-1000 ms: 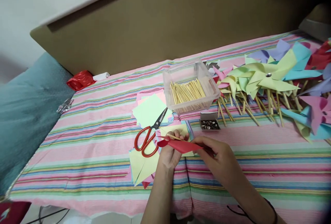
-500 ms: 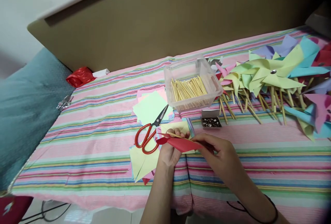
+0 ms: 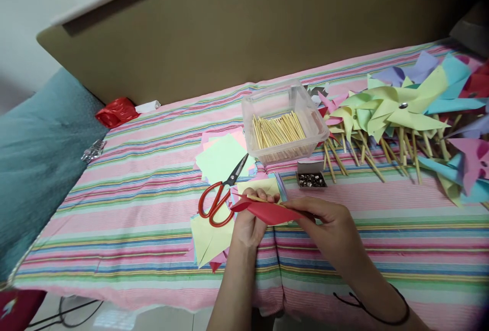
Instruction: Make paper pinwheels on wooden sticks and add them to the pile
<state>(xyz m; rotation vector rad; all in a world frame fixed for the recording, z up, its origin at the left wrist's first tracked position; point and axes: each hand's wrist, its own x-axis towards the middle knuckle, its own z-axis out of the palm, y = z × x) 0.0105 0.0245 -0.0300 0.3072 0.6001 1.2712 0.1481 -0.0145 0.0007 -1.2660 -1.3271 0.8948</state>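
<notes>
A red paper pinwheel (image 3: 273, 213) with folded blades is held between my two hands over the near part of the table. My left hand (image 3: 250, 224) curls round it from the left, its fingers partly hidden behind the paper. A thin wooden stick (image 3: 256, 198) shows along the pinwheel's upper edge, by the left fingers. My right hand (image 3: 324, 216) pinches the pinwheel's right end between thumb and fingers. Left of the hands lie red-handled scissors (image 3: 221, 196) on paper squares. Just beyond the right hand is a small box of metal fasteners (image 3: 311, 180).
A clear plastic bin (image 3: 267, 154) holds many wooden sticks. Finished pinwheels (image 3: 405, 104) pile up at the right. Stacks of coloured paper (image 3: 223, 158) lie left of the bin, with cut yellow sheets (image 3: 210, 239) nearer. A red plastic bag (image 3: 116, 112) sits at the far left.
The pinwheel has tilted slightly, and my right hand has shifted a little to the right. Both hands keep their hold; the other things stay in place.
</notes>
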